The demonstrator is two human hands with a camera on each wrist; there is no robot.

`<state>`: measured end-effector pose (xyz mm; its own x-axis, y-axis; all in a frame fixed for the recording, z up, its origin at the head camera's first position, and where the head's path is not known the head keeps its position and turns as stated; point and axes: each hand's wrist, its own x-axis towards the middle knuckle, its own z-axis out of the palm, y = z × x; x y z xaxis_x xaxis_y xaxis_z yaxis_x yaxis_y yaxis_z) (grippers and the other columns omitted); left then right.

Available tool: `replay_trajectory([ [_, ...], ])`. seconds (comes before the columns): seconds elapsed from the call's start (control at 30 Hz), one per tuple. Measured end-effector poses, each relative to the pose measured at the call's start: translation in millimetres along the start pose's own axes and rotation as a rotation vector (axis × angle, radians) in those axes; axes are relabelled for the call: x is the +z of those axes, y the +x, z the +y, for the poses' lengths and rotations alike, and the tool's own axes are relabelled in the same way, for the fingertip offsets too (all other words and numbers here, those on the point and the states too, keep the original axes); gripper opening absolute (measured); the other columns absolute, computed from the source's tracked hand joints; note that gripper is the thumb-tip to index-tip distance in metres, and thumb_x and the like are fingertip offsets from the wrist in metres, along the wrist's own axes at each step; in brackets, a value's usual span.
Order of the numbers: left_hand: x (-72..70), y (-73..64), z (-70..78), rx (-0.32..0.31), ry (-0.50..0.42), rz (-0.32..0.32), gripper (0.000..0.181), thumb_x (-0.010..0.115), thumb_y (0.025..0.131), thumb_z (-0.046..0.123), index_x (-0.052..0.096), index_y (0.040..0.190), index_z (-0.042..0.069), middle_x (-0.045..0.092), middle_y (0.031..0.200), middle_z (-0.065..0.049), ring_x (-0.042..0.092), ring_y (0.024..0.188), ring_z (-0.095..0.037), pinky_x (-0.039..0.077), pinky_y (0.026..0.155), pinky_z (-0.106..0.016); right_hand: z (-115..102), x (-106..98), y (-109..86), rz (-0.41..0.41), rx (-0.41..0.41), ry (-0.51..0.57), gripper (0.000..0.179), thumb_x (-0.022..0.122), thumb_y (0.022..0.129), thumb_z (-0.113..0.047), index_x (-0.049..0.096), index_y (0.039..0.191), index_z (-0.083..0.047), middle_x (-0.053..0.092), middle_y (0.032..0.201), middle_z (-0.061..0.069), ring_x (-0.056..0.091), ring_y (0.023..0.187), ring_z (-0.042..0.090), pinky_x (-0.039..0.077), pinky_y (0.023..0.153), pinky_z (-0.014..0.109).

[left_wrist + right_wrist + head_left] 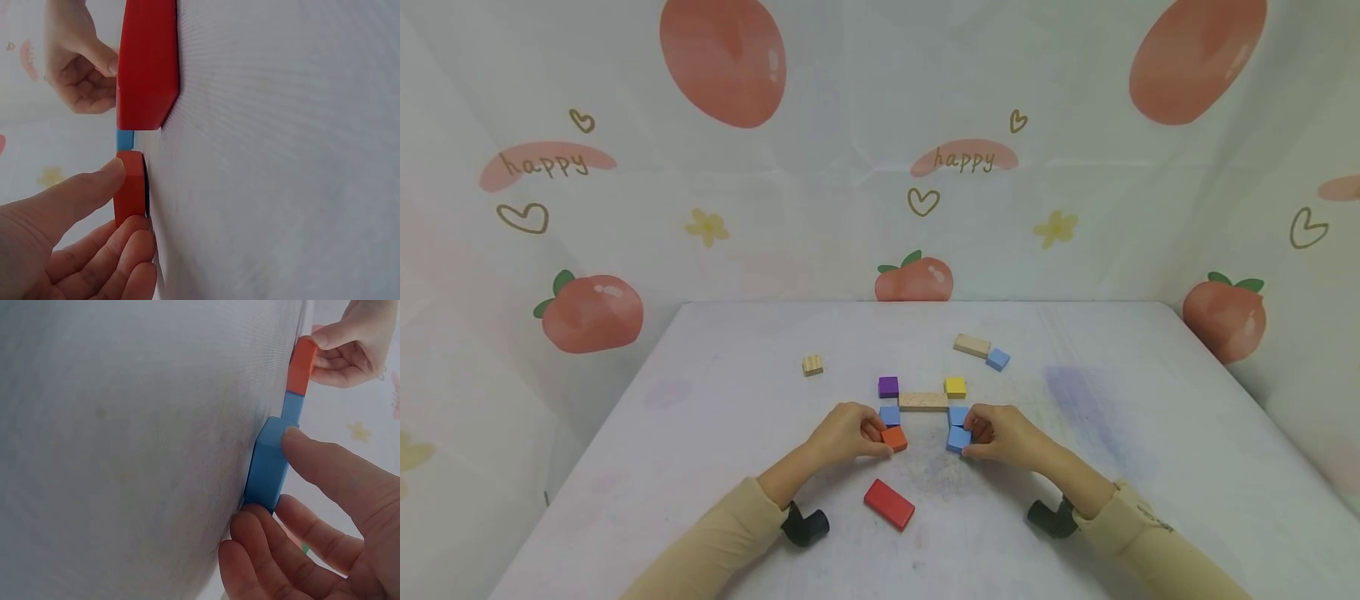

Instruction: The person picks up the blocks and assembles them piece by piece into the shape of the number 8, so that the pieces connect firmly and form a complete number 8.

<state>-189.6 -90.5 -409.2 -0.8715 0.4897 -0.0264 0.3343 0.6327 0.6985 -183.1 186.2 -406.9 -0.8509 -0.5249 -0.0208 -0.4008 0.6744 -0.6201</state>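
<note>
Left fingers [140, 247] pinch small orange rectangular block [894, 440]; right fingers [250, 525] pinch small light-blue rectangular block [958, 440]. Best: light grip, bases level, squared against blue blocks [890, 414] just beyond fingers.

White backdrop [842, 208] with peach prints [592, 314] and "happy" lettering [964, 159] behind a pale tabletop [700, 417]
</note>
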Motion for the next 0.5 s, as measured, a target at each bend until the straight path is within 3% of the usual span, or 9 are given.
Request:
replay_trajectory([
  [0.5,0.1,-1.0,4.5,-0.026,0.006,0.009,0.03,0.079,0.072,0.015,0.068,0.093,-0.003,0.067,0.074,-0.004,0.056,0.068,-0.008,0.045,0.062,-0.016,0.2,0.1,0.4,-0.009,0.017,0.004,0.025,0.074,0.078,-0.016,0.057,0.093,-0.004,0.064,0.082,0.003,0.059,0.074,0.007,0.049,0.065,0.018],
])
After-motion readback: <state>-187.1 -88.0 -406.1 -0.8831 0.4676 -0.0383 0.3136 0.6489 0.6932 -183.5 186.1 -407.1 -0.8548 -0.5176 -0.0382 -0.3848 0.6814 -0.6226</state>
